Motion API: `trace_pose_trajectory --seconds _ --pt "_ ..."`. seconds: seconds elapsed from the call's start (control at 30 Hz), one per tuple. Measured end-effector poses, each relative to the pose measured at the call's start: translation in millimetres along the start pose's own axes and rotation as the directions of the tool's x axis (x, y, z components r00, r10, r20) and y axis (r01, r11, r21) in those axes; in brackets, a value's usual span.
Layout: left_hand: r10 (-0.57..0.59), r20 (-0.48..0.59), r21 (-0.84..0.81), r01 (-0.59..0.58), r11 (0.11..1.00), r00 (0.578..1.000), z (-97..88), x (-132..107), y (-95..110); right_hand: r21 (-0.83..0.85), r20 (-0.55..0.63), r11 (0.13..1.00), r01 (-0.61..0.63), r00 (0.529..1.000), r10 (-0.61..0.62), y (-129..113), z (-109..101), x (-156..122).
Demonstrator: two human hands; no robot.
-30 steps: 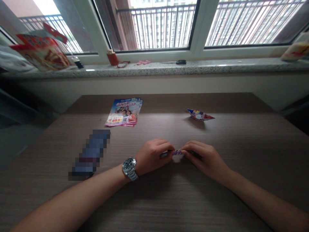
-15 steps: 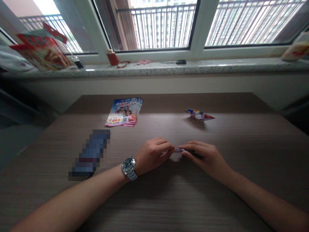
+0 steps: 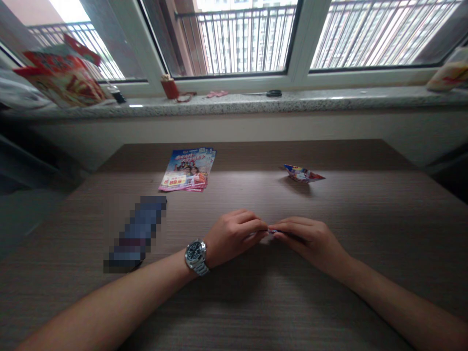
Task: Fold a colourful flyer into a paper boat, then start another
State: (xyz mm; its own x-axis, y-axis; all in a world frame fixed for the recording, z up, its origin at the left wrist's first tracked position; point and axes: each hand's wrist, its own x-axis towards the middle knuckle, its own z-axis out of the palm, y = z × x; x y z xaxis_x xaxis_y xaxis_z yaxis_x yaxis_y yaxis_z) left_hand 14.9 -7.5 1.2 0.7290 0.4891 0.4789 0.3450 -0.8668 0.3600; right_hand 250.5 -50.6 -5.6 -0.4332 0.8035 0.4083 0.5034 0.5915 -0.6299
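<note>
free: lane btw flyers (image 3: 187,169) & paper boat (image 3: 303,173) | block: blurred obj (image 3: 137,233) L of left hand (image 3: 234,236)

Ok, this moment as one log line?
left hand: pinches paper strip | right hand: pinches it too | table: flyer stack, folded paper shape beyond hands

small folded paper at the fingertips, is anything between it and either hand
Nothing visible does. The left hand and the right hand both pinch the small folded paper at their fingertips, low at the table. The flyers and the folded paper shape lie farther back, apart from both hands.
</note>
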Motion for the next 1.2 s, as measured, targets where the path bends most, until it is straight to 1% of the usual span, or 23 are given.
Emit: trace_pose_trajectory --seconds 0.1,0.33,0.47,0.8,0.93,1.07,1.2 --pt "-0.004 0.02 0.014 0.004 1.0 1.0 0.0 -1.1 -0.5 -0.008 0.009 1.0 0.001 1.0 -0.001 0.1 -0.5 -0.2" --pt "-0.006 0.029 0.041 0.005 0.999 1.0 -1.4 -1.8 -0.7 -0.03 0.031 1.0 0.006 1.0 -0.005 2.2 -1.8 -0.4" --pt "0.005 0.022 0.036 -0.006 0.999 1.0 -2.2 -1.4 -0.1 0.006 0.041 1.0 -0.005 0.999 0.005 3.2 -2.2 -0.8" --pt "-0.037 0.055 -0.001 0.037 0.999 0.998 -3.3 -2.2 1.2 0.035 0.069 0.999 -0.015 0.998 0.013 -1.7 -3.9 1.4" --pt "-0.061 0.05 -0.031 0.063 0.998 0.997 -2.4 -2.4 -1.9 0.046 0.06 0.998 -0.03 0.998 0.027 0.1 -4.1 2.6" --pt "-0.084 0.024 -0.043 0.085 0.996 0.996 -3.1 -1.3 -3.5 0.021 0.046 0.998 -0.051 0.998 0.05 2.6 -6.6 3.1" --pt "-0.077 0.005 -0.024 0.077 0.997 0.997 -2.0 -0.2 -2.5 -0.016 0.048 0.998 -0.053 0.997 0.054 2.0 -8.1 2.1"
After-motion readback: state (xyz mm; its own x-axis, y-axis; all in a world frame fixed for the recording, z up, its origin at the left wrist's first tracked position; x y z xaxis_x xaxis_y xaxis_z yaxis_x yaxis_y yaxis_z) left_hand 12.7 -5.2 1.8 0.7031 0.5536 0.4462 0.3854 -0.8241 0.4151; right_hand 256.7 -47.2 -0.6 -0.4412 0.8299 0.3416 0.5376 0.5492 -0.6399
